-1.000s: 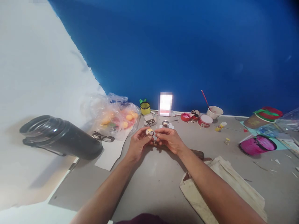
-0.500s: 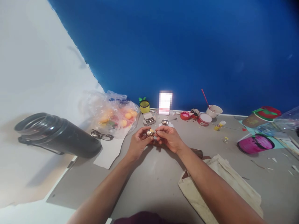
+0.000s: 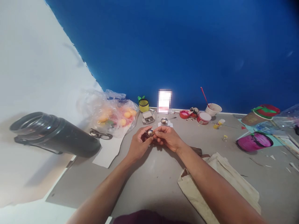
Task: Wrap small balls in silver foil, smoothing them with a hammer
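Note:
A small round ball [image 3: 150,133] covered in shiny metallic pieces, perhaps thumbtack heads, sits between the thumb and fingers of my left hand [image 3: 139,139]. My right hand [image 3: 167,137] meets it from the right, thumb and forefinger pinched at the ball's side. Whatever lies in that pinch is too small to make out. Just beyond my hands stands an open little box [image 3: 149,118] with many small shiny metal pieces inside. To its right, a shiny metallic round piece [image 3: 164,121] rests on white paper.
A large dark bottle [image 3: 56,132] leans at left, near black glasses [image 3: 101,134] and a plastic bag [image 3: 112,112] of yellow and red items. At right are a paint tub [image 3: 204,118], a white cup [image 3: 213,109], a pink cup [image 3: 253,142] and a beige cloth [image 3: 217,186] under my right forearm.
The ball has turned in my left hand: a yellow patch showed on it before, and metallic pieces now face me. Both hands stay in nearly the same place.

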A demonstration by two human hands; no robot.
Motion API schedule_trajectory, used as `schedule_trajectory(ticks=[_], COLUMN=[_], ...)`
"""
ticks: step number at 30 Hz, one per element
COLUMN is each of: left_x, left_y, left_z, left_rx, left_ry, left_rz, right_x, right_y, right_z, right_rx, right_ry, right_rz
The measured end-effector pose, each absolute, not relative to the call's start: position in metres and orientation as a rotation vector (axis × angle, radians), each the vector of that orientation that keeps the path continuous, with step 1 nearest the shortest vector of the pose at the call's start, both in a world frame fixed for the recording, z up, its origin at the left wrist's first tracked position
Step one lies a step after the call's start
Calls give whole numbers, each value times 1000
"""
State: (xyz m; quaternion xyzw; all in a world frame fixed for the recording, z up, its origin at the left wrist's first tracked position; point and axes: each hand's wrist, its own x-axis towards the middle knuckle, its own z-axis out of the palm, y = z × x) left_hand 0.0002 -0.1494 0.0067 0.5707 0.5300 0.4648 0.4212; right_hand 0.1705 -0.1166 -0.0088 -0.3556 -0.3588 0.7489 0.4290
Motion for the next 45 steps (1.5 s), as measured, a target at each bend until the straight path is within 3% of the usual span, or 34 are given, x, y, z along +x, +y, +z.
schedule_trajectory(ticks=[22, 30, 45], left_x=[-1, 0, 1], left_y=[-149, -151, -151], left_z=[7, 13, 10], left_rx=[1383, 1285, 1425], left_ry=[1278, 1271, 1289], left_rz=[1209, 1149, 1162], right_x=[170, 176, 179], right_y=[-118, -117, -114], right_z=[-5, -4, -5], right_rx=[-936, -787, -813], right_ry=[-1012, -916, -927], right_rz=[1786, 1963, 2001])
